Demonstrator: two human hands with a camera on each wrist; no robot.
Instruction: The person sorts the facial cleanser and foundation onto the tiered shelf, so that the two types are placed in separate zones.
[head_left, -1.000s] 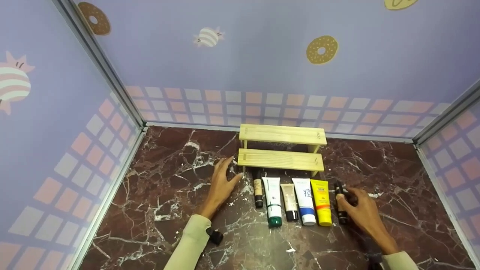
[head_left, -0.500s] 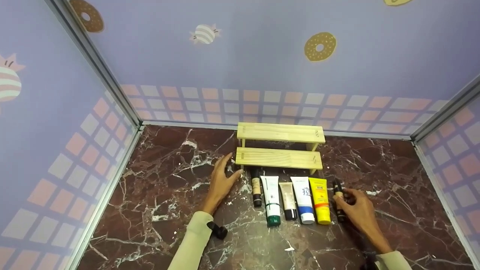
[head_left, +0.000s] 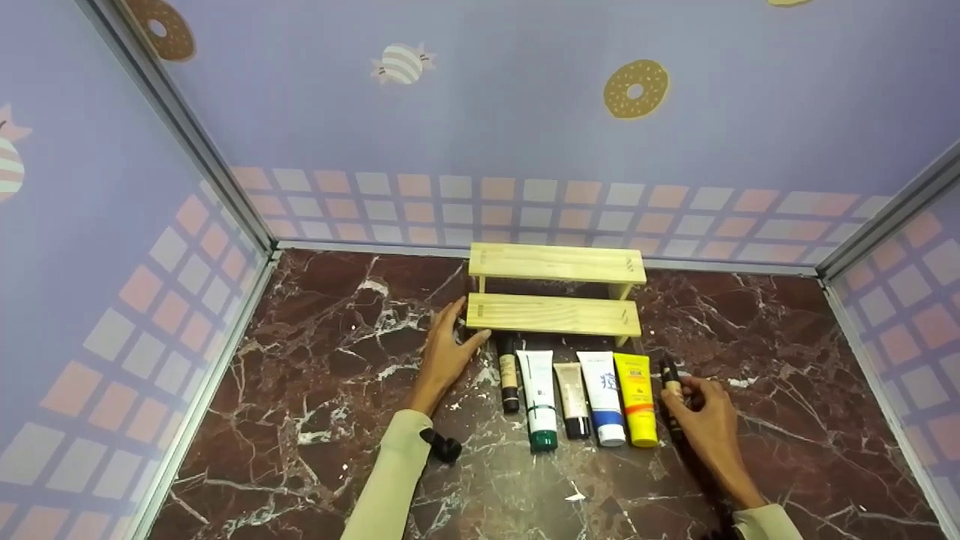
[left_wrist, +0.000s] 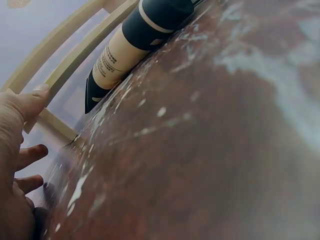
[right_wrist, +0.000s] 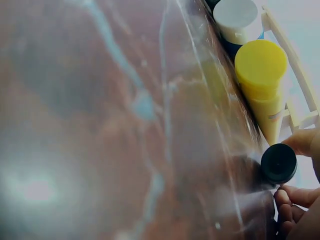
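My left hand (head_left: 444, 354) is at the left end of a two-step wooden rack (head_left: 553, 313), fingers extended along its side. In the left wrist view the thumb (left_wrist: 35, 102) lies against the lower step's edge. Near it lies a black-and-beige tube (head_left: 509, 375). My right hand (head_left: 709, 420) pinches another black-and-beige tube (head_left: 673, 390) between thumb and fingers, right of the row; its black cap (right_wrist: 278, 164) shows in the right wrist view. A yellow tube (head_left: 636, 397) lies just left of that hand.
Between them lie a white tube with a green cap (head_left: 538, 397), a small beige tube with a black cap (head_left: 572, 397) and a white-and-blue tube (head_left: 602, 397). The dark marbled tabletop (head_left: 337, 390) meets a patterned back wall (head_left: 517, 135) behind the rack.
My left hand has shifted slightly toward the rack, its thumb now at the lower step's front edge. My right hand keeps its pinch on the tube. The head view has drifted a little.
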